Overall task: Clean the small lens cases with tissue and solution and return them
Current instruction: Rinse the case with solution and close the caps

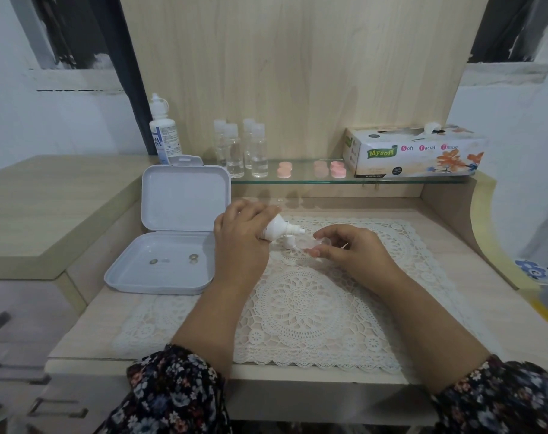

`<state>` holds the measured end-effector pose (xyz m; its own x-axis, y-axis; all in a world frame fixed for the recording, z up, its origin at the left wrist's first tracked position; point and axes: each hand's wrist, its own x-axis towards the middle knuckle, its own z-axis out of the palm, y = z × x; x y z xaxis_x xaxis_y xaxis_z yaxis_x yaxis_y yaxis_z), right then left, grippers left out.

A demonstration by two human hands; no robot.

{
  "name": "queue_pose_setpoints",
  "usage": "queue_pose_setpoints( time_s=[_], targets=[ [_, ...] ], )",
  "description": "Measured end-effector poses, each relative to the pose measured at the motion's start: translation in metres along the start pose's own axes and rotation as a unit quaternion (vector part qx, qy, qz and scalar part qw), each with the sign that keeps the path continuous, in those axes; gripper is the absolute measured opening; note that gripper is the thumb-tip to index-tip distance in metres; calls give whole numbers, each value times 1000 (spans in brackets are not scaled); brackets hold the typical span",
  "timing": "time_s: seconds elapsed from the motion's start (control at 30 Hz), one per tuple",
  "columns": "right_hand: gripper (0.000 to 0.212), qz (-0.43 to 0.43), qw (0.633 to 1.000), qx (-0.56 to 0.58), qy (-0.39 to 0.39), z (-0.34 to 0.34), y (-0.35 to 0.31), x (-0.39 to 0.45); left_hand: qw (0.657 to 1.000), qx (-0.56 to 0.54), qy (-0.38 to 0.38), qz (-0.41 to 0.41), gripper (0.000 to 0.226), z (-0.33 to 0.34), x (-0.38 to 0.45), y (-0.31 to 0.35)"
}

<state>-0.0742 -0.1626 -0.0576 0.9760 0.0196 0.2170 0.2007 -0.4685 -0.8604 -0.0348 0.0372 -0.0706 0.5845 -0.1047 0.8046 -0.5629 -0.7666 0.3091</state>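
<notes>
Fingers of the left hand point(241, 233) wrap a small white solution bottle point(279, 230), nozzle tilted toward the right hand point(351, 249), which pinches a clear lens case point(321, 244). Beyond the right hand sits a tissue box point(413, 153) printed "Mysoft Soft Facial Tissue". Left of the left hand lies an open white box point(172, 233).

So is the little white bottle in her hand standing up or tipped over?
Tipped. The left hand grips the small white bottle on its side, its nozzle pointing toward the clear case in the right hand.
</notes>
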Motion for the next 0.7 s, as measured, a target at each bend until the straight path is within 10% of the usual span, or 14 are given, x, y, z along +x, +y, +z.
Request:
queue_pose_setpoints(
  time_s=[0.7],
  targets=[
    [21, -1, 1000, 2, 4, 0, 0, -1, 1000, -8, 5, 5, 53, 1, 0, -2]
  ],
)
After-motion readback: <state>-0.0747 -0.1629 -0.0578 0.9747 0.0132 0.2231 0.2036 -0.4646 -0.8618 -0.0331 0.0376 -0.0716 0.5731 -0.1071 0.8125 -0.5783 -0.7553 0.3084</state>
